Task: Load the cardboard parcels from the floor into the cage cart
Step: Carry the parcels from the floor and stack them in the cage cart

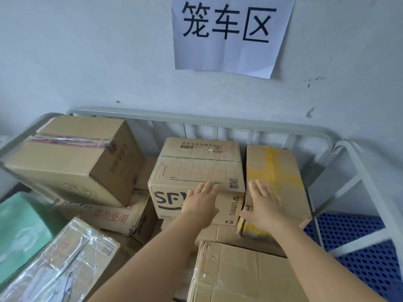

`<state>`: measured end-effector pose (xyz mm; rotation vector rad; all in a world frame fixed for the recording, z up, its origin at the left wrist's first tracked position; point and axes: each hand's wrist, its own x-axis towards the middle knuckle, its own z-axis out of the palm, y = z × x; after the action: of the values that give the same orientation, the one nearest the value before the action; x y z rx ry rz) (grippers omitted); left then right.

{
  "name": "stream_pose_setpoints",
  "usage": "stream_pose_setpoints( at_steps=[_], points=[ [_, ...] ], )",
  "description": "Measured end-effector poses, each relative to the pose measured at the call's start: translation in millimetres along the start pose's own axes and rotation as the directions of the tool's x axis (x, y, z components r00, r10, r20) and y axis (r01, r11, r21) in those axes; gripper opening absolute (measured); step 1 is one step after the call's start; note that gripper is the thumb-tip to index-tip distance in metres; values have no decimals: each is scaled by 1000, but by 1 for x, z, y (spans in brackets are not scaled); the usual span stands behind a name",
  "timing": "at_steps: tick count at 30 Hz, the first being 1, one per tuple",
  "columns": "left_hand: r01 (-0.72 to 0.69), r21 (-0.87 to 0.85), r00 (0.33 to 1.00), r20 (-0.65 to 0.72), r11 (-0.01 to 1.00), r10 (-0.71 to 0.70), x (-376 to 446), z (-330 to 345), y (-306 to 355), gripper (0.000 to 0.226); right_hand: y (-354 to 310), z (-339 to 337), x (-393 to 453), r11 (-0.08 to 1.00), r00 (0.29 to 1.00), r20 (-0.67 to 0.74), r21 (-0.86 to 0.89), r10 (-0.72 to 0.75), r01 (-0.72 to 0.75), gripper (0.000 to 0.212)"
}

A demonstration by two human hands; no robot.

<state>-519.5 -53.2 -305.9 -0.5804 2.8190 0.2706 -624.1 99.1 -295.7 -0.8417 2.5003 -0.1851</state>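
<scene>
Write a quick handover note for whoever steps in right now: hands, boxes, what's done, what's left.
Left hand: open, flat on the front top edge of the SF box.
Right hand: open, resting on the yellow-taped box beside it. Neither hand grips anything.
Both boxes sit against the back rail of the cart, on top of other parcels. A big taped box sits tilted at the left.
Done: many parcels loaded.
Left: the floor is out of view, so check it for remaining parcels.
</scene>
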Motion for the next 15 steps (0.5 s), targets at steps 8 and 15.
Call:
stream_pose_setpoints(
  at_steps=[8,15],
  points=[
    [89,-49,995,-48,995,-91,-70,-25,-66,68,-83,10,-37,995,995,-43,-53,-86,83,82],
    [99,-102,989,-98,990,-109,-141,-33,-129,68,-166,36,-80,996,995,-59,-2,-86,86,78]
  ],
)
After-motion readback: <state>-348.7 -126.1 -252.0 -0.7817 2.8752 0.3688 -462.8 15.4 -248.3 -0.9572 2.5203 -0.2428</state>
